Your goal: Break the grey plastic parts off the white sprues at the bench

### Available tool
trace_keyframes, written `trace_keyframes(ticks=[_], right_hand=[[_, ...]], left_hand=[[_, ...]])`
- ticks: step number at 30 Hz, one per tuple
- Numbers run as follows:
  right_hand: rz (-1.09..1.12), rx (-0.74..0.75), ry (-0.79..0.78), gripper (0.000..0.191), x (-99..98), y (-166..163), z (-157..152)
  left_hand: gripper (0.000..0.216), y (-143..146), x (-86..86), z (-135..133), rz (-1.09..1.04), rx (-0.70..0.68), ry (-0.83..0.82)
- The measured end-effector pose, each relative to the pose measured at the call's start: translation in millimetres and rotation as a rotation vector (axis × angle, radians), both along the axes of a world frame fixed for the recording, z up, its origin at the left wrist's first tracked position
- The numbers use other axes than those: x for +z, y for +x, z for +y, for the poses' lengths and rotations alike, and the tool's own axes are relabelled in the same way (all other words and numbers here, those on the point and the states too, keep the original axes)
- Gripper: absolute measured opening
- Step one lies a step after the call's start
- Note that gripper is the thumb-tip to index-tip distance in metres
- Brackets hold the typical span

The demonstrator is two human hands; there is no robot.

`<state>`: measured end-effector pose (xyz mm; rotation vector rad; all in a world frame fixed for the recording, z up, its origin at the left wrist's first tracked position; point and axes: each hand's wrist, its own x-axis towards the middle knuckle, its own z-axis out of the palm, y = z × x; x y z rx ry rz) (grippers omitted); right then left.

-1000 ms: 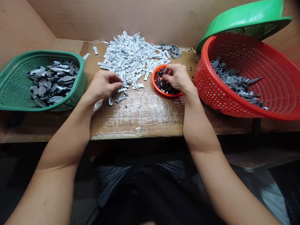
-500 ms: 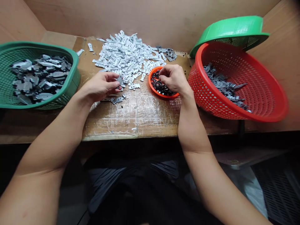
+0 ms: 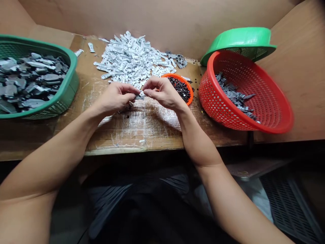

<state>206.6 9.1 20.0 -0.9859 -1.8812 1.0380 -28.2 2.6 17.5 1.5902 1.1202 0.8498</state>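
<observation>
Between the fingertips of my left hand [image 3: 118, 96] is a small grey metal piece [image 3: 139, 96], pinched above the table. My right hand [image 3: 162, 91] meets it from the other side, thumb and fingers pressed together at the piece's right end. Whatever small part those right fingers hold is hidden. Just behind the hands spreads a heap of light metal pieces [image 3: 132, 59]. An orange bowl [image 3: 191, 88] of small dark parts [image 3: 180, 88] stands beside my right wrist.
A green basket [image 3: 73, 64] with assembled-looking grey pieces [image 3: 38, 78] stands at left. At right, a red basket [image 3: 276, 108] holds dark grey metal pieces [image 3: 236, 96], with a bright green basket [image 3: 243, 40] behind it. Table [image 3: 162, 139] edge runs in front.
My right hand has left the orange bowl and come left to the piece in my left hand. The view has shifted a little, so the baskets appear further left.
</observation>
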Motion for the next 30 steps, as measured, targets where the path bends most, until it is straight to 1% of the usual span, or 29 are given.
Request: trace_keyframes(ticks=[3, 6, 8, 11, 15, 17, 23, 26, 30], right_hand=[[-0.108, 0.075, -0.039, 0.017, 4.7, 5, -5], [-0.129, 0.101, -0.115, 0.010, 6.8, 3, -11], [-0.096, 0.101, -0.158, 0.012, 6.7, -1, -13], [-0.030, 0.083, -0.204, 0.024, 4.6, -6, -14], [0.011, 0.023, -0.295, 0.043, -1.1, -9, -12], [0.048, -0.003, -0.342, 0.047, -4.4, -11, -12], [0.182, -0.094, -0.502, 0.050, -7.9, -19, -15], [0.215, -0.130, -0.530, 0.050, -5.6, -22, -17], [0.200, -0.152, -0.537, 0.046, -3.8, -28, -20]], left_hand=[[0.025, -4, 3.1, 0, 0.022, -0.031, 0.000], [0.037, -7, 4.6, 0, -0.065, 0.007, -0.079], [0.040, -7, 4.4, 0, -0.132, 0.050, -0.127], [0.040, -3, 3.5, -2, -0.197, 0.100, -0.168], [0.038, 2, 4.0, -4, -0.214, 0.116, -0.219], [0.036, 4, 5.2, -4, -0.216, 0.122, -0.244], [0.028, 7, 9.3, -5, -0.274, 0.190, -0.249], [0.029, 8, 10.2, -5, -0.319, 0.211, -0.257], [0.029, 8, 9.6, -5, -0.358, 0.215, -0.288]])
